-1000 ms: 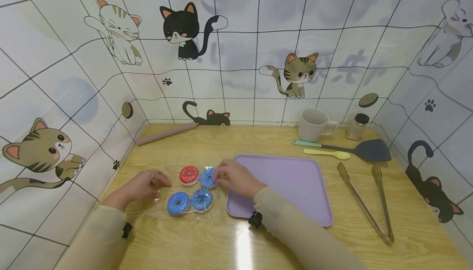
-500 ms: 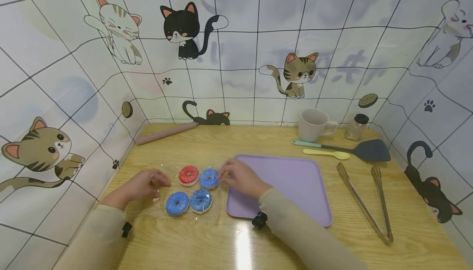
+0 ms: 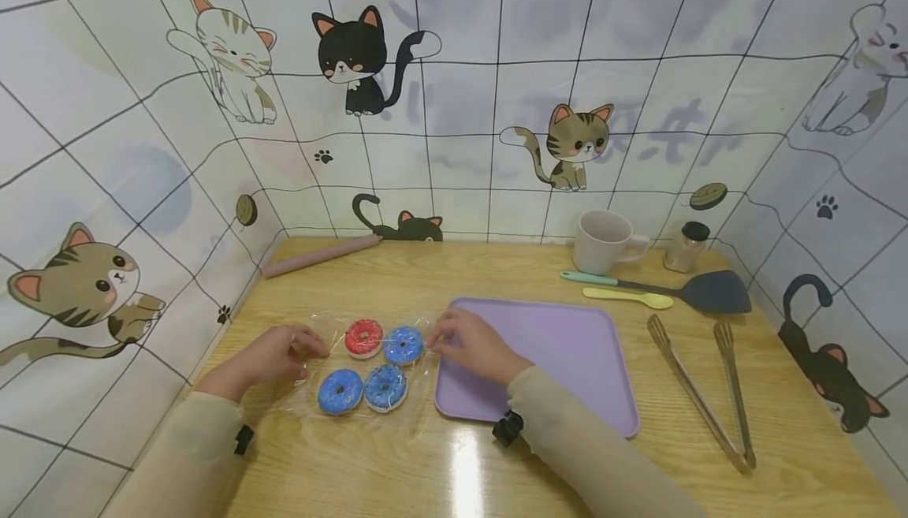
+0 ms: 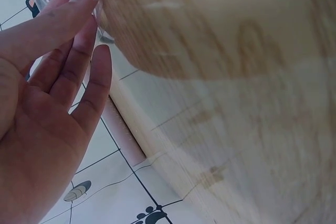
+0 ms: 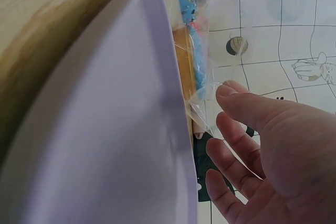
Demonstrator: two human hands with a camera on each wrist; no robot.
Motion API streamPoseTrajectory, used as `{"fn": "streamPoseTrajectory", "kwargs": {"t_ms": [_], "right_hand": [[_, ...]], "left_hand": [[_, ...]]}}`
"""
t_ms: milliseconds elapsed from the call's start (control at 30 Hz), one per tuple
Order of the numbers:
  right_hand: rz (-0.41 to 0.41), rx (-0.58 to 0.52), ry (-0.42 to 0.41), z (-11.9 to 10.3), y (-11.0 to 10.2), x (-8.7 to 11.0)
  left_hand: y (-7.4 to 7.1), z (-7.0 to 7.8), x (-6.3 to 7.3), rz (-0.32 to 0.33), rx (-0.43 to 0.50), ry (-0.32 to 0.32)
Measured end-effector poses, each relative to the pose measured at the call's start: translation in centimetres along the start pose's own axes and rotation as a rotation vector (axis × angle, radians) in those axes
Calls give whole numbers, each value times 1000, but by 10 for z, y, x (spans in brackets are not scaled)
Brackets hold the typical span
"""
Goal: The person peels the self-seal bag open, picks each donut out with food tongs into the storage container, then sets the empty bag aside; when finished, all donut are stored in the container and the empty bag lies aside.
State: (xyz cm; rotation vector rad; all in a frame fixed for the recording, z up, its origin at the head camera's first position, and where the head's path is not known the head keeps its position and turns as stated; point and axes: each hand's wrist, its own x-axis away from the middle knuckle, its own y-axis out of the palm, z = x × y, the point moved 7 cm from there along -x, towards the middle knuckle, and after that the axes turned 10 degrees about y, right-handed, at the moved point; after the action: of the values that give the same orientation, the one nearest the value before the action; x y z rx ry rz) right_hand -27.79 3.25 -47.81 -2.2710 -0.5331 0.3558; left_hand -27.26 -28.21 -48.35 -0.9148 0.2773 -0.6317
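Note:
A clear plastic bag (image 3: 301, 401) lies on the table, with a red sprinkled donut (image 3: 356, 344) and several blue donuts (image 3: 329, 397) inside. At the bag's left edge, my left hand (image 3: 264, 356) pinches the film between thumb and forefinger; its other fingers (image 4: 100, 74) are spread loosely in the left wrist view. On the opposite side, my right hand (image 3: 482, 348) pinches the bag's right edge with thumb and forefinger, beside the upper blue donut (image 3: 394, 352). The film (image 5: 197, 111) stretches to those fingertips in the right wrist view.
A purple tray (image 3: 560, 360) lies under my right forearm. Metal tongs (image 3: 691, 382) are at right. Behind stand a mug (image 3: 599, 242) and a shaker jar (image 3: 682, 253), near a spatula (image 3: 716, 292) and yellow spoon (image 3: 620, 295). A rolling pin (image 3: 322, 255) lies back left.
My right hand has shifted slightly right, drawing off the upper blue donut and pulling the bag's right edge along over the tray's side. My left hand stays in place.

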Motion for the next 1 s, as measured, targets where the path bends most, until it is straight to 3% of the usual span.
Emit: {"fn": "streamPoseTrajectory", "kwargs": {"t_ms": [233, 433, 700, 1000], "right_hand": [[29, 8, -33, 2, -3, 5], [26, 3, -15, 9, -4, 8], [34, -30, -17, 15, -4, 8], [33, -141, 15, 12, -8, -3]], "left_hand": [[1, -3, -1, 9, 3, -27], [1, -4, -2, 10, 4, -52], [0, -1, -1, 5, -6, 5], [1, -1, -1, -7, -15, -5]]}}
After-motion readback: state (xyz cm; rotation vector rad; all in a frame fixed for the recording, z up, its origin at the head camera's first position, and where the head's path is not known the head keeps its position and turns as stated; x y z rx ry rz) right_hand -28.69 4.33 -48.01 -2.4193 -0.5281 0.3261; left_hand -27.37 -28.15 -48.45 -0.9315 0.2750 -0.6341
